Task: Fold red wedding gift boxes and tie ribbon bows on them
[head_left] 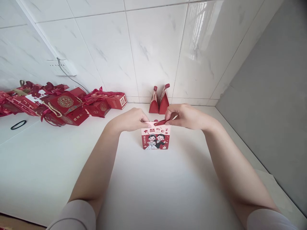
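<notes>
A small red and pink candy box (156, 140), printed with a cartoon bride and groom, stands upright on the white table in front of me. My left hand (134, 119) pinches its top left edge between thumb and fingers. At the top right, my right hand (183, 116) is closed on a dark red strip (160, 122), which looks like a ribbon or the box's top flap. Fingers partly hide the top of the box, so how the strip is joined to it cannot be made out.
Two red triangular boxes (164, 103) stand against the tiled wall (155, 48). At the left lies a pile of red gift boxes (64, 107) with ribbons and cords. A black elastic loop (18, 125) rests nearer on the table (153, 191). A cable (69, 76) runs from the wall socket (62, 67) behind the pile.
</notes>
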A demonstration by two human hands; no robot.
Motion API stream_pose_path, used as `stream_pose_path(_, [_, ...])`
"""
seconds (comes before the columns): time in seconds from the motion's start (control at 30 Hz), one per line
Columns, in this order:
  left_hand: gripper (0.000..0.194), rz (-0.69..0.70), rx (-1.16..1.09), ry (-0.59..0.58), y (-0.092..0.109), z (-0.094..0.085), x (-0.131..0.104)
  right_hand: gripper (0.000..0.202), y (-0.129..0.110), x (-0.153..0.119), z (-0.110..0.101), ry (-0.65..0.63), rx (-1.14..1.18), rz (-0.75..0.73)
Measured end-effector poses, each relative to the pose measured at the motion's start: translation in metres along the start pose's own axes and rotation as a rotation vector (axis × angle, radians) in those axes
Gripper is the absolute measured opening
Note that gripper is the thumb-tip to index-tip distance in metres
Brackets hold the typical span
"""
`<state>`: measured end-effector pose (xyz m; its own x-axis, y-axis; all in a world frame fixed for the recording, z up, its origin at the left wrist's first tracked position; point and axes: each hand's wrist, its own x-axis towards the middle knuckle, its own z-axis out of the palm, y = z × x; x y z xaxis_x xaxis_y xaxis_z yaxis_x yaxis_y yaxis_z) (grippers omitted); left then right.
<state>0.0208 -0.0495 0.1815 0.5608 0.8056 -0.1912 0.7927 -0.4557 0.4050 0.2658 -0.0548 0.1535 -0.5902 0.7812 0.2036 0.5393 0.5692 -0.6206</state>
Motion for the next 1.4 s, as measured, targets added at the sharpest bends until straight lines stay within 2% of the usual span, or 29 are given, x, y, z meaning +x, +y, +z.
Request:
stream_pose_path(0.23, [0.045, 0.015, -0.027, -0.021, -0.004, 0.001, 0.002, 0.01, 0.003, -0.005, -0.007, -0.065, -0.014, 0.006])
stream_pose_path(0.37, [0.041, 0.014, -0.001, 0.012, -0.003, 0.002, 0.002, 0.005, 0.001, 0.0, 0.003, -0.017, -0.036, -0.077])
stream_pose_path(0.53, [0.025, 0.073, -0.005, 0.109, 0.001, 0.003, 0.005, 0.004, -0.001, 0.007, 0.014, 0.036, -0.06, -0.161])
stream_pose_path(0.73, [0.032, 0.074, 0.008, 0.123, -0.003, 0.009, 0.011, 0.012, -0.003, 0.01, 0.021, 0.091, -0.023, -0.203])
stream_pose_path(0.93, [0.034, 0.096, 0.001, 0.115, -0.007, 0.012, 0.013, 0.014, -0.004, 0.015, 0.033, 0.097, -0.012, -0.154])
stream_pose_path(1.17, [0.035, 0.103, 0.015, 0.105, -0.004, 0.012, 0.012, 0.014, -0.005, 0.017, 0.036, 0.113, 0.118, -0.112])
stream_pose_path(1.4, [0.036, 0.094, 0.027, 0.117, -0.005, 0.012, 0.013, 0.007, -0.002, 0.019, 0.04, 0.151, 0.133, -0.122])
